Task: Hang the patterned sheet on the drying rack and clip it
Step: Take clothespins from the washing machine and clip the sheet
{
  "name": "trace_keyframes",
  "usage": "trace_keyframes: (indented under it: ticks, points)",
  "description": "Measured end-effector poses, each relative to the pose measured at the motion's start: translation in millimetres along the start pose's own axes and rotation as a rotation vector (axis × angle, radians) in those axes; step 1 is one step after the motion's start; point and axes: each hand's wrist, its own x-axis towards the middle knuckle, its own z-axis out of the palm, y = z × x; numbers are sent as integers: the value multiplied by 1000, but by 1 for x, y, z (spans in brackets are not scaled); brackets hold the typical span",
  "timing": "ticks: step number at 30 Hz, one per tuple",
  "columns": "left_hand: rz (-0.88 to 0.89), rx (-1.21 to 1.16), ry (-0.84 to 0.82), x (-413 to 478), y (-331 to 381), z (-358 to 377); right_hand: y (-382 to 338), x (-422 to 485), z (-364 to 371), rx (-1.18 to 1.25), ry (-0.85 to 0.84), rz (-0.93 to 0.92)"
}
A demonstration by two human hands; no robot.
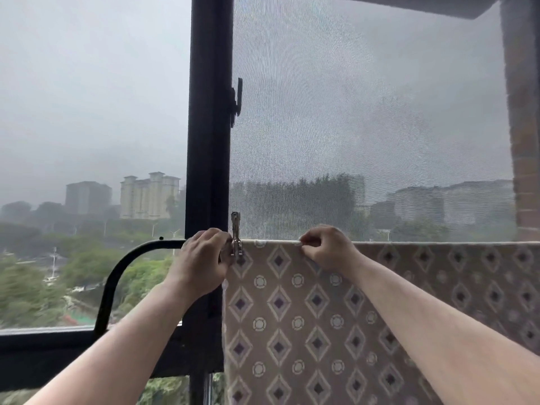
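Fingers (pixel 218 243) of our left hand (pixel 201 258) curl round the clip (pixel 236 229); our right hand (pixel 327 249) pinches the sheet (pixel 292 331), draped over the rack (pixel 122 267), at its top fold (soft, light; we'd hold there).

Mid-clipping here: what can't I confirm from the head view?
Head view: rack bar past the metal clip, covered by the patterned sheet.
Head view: metal clip's bite on the bar, small and partly behind the left hand.
Head view: patterned sheet's right end and bottom hem, cut off by frame edges.
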Motion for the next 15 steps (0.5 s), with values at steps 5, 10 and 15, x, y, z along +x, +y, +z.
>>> trace_keyframes:
  ticks: [5,10,15]
  points:
    - [-23,12,-7,-2,1,2,2,0,3,-2,-1,19]
    - [-57,-67,-17,-9,2,4,5,-30,11,-156,63,-36]
    - [-124,-133,-45,-40,15,12,25,-77,23,-120,35,-46]
